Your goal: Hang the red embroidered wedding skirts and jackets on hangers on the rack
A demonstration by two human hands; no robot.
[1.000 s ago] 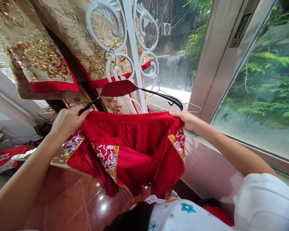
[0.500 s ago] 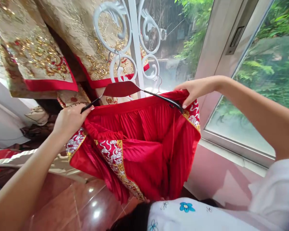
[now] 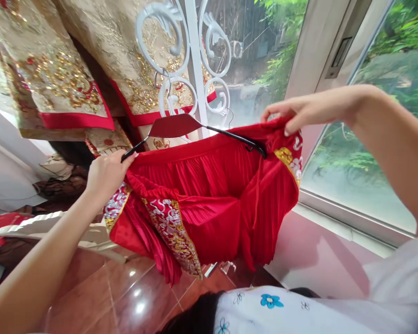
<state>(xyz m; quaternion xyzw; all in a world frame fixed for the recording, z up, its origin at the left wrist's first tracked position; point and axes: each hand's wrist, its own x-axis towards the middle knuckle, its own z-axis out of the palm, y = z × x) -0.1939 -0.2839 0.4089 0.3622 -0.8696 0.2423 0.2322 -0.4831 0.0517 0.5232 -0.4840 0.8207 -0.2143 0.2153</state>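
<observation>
got the red skirt (image 3: 209, 232) mid-frame from my remote seat, waistband (image 3: 191, 147) spread open along the top. looks light and soft, probably a bit slippery, and i'd guess the pleats crease easily. i'd hold the waistband, not the embroidered trim (image 3: 167, 222).

left hand (image 3: 106, 174) pinches one waistband corner together with the hanger (image 3: 176, 126) arm; right hand (image 3: 310, 109) grips the other end, past the hanger's tip. the hook sits against white scrollwork (image 3: 191, 55), top center. beaded garments (image 3: 66, 79) upper left, window (image 3: 355, 185) at right.

Red skirt (image 3: 211, 227) (embroidered bands (image 3: 167, 222) silver and gold)
</observation>
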